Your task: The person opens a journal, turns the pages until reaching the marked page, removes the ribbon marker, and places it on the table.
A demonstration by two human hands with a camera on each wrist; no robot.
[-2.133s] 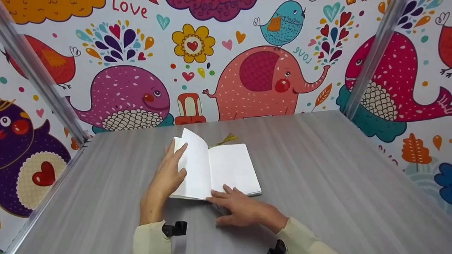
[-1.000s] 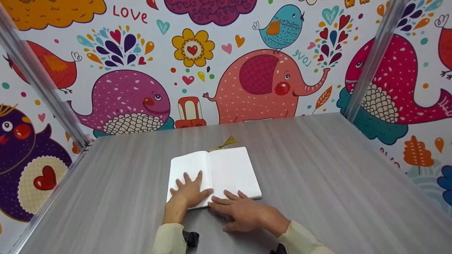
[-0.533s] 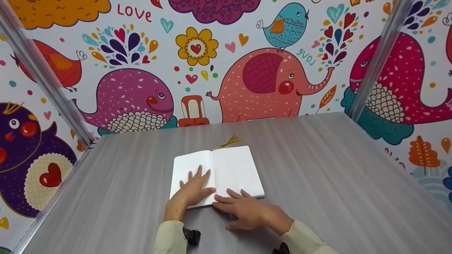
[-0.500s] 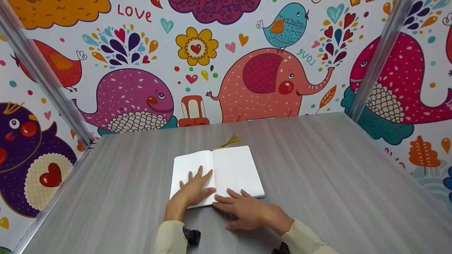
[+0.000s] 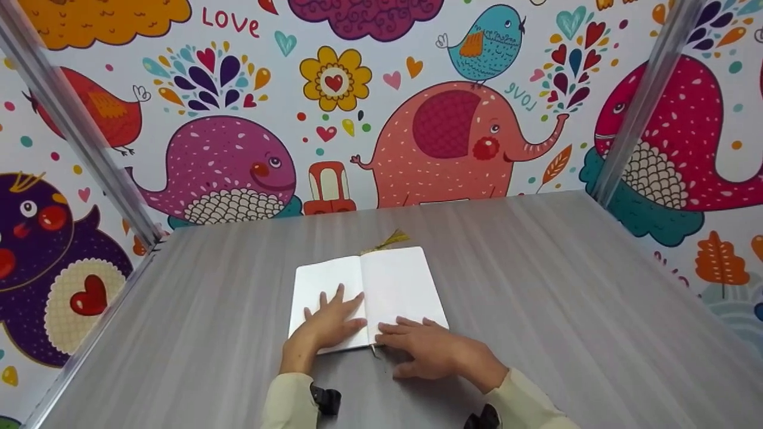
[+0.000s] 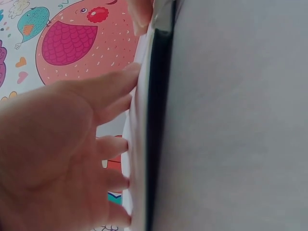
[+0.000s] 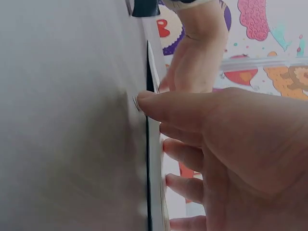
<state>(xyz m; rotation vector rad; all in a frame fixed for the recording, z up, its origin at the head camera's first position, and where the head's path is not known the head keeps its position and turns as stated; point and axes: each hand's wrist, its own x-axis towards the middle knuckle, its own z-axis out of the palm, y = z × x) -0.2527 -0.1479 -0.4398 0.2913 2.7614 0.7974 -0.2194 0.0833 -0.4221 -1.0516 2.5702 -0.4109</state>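
Basically, open notebook (image 5: 393, 280) lying face up on the grey wood-grain counter (image 5: 208, 310), in front of the person, both visible pages white. Gutter runs near to far, far end leaning slightly left; spread is laid out left to right across the person's view, bottom edges facing the sleeves (image 5: 289, 402). Gold tassel (image 5: 394, 238) pokes out past the far end of the gutter, pointing away and to the right; thin ribbon end (image 5: 375, 353) sticks out at the near end. Left hand (image 5: 328, 325) rests on the left page (image 5: 316, 277), fingers spread and straight, pointing mostly away, thumb toward the gutter; grasping nothing. Right hand (image 5: 432, 351) lies over the near edge of the right page (image 5: 411, 298), fingers extended up and left onto the paper, thumb apart from them on the near side; likewise released, no grip. Left wrist view shows dark cover edge (image 6: 159, 96) under the pages, against the counter. Printed wall (image 5: 322, 24) with cartoon animals stands behind.
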